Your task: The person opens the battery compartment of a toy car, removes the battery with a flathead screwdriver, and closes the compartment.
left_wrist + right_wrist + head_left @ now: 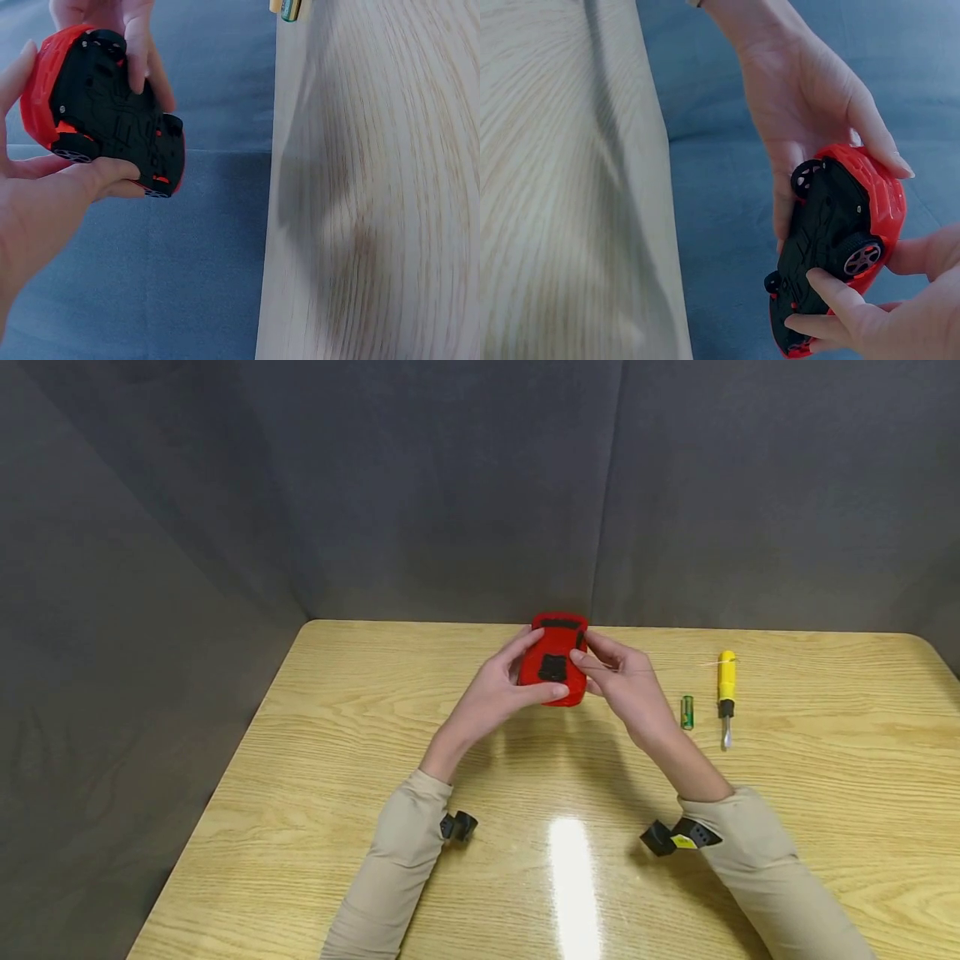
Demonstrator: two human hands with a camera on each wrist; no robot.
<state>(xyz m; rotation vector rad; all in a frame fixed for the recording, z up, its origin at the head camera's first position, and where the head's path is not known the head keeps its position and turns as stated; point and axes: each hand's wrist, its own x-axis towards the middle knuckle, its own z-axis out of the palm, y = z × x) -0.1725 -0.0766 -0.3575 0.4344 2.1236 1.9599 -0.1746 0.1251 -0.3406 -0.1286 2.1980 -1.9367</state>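
A red toy car (pixel 558 639) with black windows is held up above the far edge of the table between both hands. My left hand (pixel 495 687) grips it from the left, thumb across the near end and fingers along the side. On the other side, my right hand (pixel 630 681) holds the car's right edge, its thumb on top. The black underside (pixel 112 105) with wheels and small screws faces the left wrist camera. Fingertips of the right hand (pixel 885 330) press against that underside in the right wrist view.
To the right on the wooden table (pixel 337 735) lie a green battery (pixel 687 712) and a yellow-handled screwdriver (pixel 727 685). A thin pale line runs from near the right hand toward the screwdriver. A dark grey curtain (pixel 450 485) hangs behind the table.
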